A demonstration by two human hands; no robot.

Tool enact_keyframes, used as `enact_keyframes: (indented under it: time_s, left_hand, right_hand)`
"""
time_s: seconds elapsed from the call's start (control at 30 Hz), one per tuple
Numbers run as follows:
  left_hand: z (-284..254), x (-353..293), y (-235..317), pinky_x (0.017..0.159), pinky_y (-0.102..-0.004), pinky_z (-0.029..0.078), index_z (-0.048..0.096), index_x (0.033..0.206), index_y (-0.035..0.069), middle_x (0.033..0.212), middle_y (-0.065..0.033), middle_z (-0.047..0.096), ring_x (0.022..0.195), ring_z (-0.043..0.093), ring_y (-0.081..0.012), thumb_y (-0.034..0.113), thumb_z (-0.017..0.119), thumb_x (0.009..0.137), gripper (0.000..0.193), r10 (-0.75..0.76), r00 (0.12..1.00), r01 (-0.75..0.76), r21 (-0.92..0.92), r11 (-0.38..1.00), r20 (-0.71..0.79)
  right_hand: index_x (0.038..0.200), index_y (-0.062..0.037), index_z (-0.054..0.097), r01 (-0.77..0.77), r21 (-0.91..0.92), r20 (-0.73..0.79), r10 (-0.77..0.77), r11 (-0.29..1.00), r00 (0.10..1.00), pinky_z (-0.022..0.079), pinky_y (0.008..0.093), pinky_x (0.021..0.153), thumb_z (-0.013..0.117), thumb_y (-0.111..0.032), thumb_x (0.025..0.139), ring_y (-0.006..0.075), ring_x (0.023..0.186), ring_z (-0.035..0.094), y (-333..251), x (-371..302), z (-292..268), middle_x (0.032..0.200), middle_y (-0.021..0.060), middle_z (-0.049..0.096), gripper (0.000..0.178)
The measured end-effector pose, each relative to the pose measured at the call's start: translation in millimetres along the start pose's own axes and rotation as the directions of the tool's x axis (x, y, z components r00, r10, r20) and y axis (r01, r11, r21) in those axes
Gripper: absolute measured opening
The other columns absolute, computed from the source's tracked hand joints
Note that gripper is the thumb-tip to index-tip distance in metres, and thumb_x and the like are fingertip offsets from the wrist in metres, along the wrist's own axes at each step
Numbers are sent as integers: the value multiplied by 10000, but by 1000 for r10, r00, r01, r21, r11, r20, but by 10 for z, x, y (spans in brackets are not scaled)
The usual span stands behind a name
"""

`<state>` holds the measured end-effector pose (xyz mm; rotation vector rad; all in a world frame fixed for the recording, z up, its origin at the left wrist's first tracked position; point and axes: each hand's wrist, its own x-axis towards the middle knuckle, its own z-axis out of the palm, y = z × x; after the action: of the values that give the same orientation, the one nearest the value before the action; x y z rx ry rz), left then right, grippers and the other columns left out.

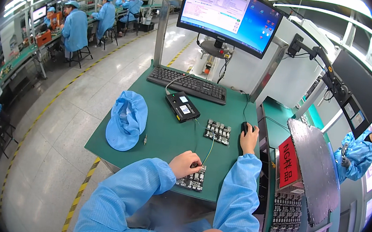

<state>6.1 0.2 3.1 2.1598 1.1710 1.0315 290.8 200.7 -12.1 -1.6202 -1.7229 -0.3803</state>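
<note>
My left hand (184, 163) rests on a small circuit board panel (193, 180) at the near edge of the green bench mat (166, 136), fingers curled on a thin probe or cable that runs up to a black box device (182, 106). On the right side of the mat, a black computer mouse (245, 128) sits under my right hand (249, 140). A second circuit board panel (218, 132) lies between the two hands. Both arms wear light blue sleeves.
A black keyboard (188, 84) and a lit monitor (229, 15) stand at the back. A blue cap (127, 120) lies on the mat's left. Right of the bench are a red sign (288, 161), a grey sheet (313, 166) and stacked boards (284, 219). People in blue work nearby.
</note>
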Motion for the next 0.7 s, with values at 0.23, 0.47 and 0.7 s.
enact_keyframes:
  time_s: [0.23,0.47,0.7]
  left_hand:
    - [1,-2,2,724,-330,459,639,844,66,811,-35,598,808,538,-210,214,698,808,163,-5,1000,5,0,1000,0]
    - [0,1,8,726,-332,459,641,831,66,804,-29,599,806,536,-212,214,700,804,161,-1,1000,1,-7,1000,-13]
    - [-11,4,2,752,-335,470,638,854,81,848,-37,605,854,548,-219,237,673,820,164,-17,999,17,15,1000,31]
  right_hand:
    - [1231,-145,525,12,-22,61,-11,1000,998,449,436,889,657,-139,788,384,1077,507,-65,0,-46,1275,208,429,463]
    - [1238,-142,522,-43,-52,40,45,998,998,441,435,905,655,-137,790,394,1093,503,-35,5,-6,1267,215,434,467]
    - [1230,-148,530,-39,-35,46,40,999,998,444,431,906,661,-140,785,392,1096,503,-33,3,-27,1258,207,438,464]
